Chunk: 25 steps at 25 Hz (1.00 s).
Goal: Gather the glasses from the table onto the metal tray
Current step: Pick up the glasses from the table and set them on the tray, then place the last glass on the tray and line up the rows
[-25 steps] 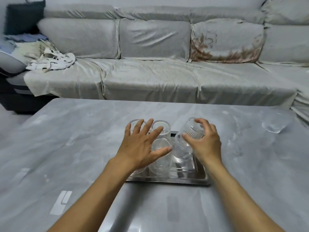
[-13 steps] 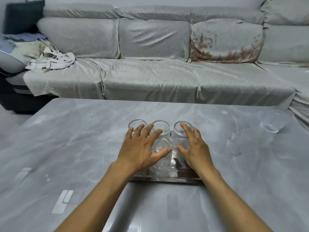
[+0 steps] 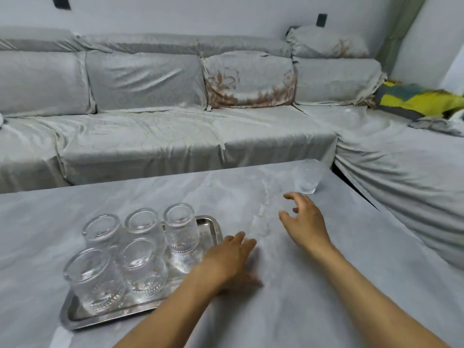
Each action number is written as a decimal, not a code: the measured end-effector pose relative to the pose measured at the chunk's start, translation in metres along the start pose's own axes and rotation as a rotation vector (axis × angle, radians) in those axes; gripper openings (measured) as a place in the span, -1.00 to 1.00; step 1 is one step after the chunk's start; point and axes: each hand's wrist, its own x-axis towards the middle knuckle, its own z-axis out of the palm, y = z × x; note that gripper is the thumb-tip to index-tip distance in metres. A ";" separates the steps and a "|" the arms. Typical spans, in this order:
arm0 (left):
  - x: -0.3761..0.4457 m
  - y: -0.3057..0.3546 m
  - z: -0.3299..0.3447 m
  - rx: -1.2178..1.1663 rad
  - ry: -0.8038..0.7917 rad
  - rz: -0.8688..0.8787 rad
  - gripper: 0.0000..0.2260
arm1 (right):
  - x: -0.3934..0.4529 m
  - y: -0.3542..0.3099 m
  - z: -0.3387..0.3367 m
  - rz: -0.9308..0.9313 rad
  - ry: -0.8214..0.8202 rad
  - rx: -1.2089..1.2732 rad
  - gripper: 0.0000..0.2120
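Note:
Several clear textured glasses [image 3: 140,259] stand upside down on the metal tray [image 3: 75,317] at the lower left of the grey table. One more clear glass [image 3: 306,176] stands alone near the table's far right corner. My right hand [image 3: 305,219] hovers open with curled fingers just short of that glass, not touching it. My left hand [image 3: 231,259] rests flat and empty on the table beside the tray's right edge.
The grey marble-look table [image 3: 288,297] ends close behind the lone glass. A grey covered sofa [image 3: 155,136] wraps around the back and right side. A yellow and green cloth [image 3: 416,99] lies on the sofa at far right.
My right hand let go of the glass it set on the tray and moved right toward the lone glass. My left hand slid off the glasses to the table. The view turned right.

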 end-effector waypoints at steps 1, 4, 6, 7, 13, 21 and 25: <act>0.021 0.003 -0.003 -0.002 -0.029 -0.008 -0.14 | 0.014 0.014 -0.010 -0.017 -0.012 -0.064 -0.61; 0.067 -0.002 -0.010 0.041 -0.124 -0.055 -0.01 | 0.062 0.044 -0.030 -0.039 -0.065 -0.262 -0.61; 0.081 -0.008 -0.010 0.104 -0.199 -0.040 -0.05 | 0.089 0.052 -0.031 -0.017 -0.114 -0.436 -0.61; 0.085 -0.011 -0.009 0.116 -0.231 -0.036 -0.04 | 0.102 0.053 -0.029 -0.015 -0.140 -0.529 -0.62; 0.096 -0.022 0.001 0.106 -0.322 -0.058 0.05 | 0.156 0.070 -0.010 0.213 -0.287 -0.539 -0.48; 0.047 -0.023 0.011 -0.312 0.089 -0.038 -0.30 | 0.059 0.031 -0.027 0.054 -0.149 -0.035 -0.62; -0.054 -0.020 0.024 -0.950 0.517 -0.111 -0.26 | -0.034 -0.040 -0.056 0.125 -0.165 0.499 -0.69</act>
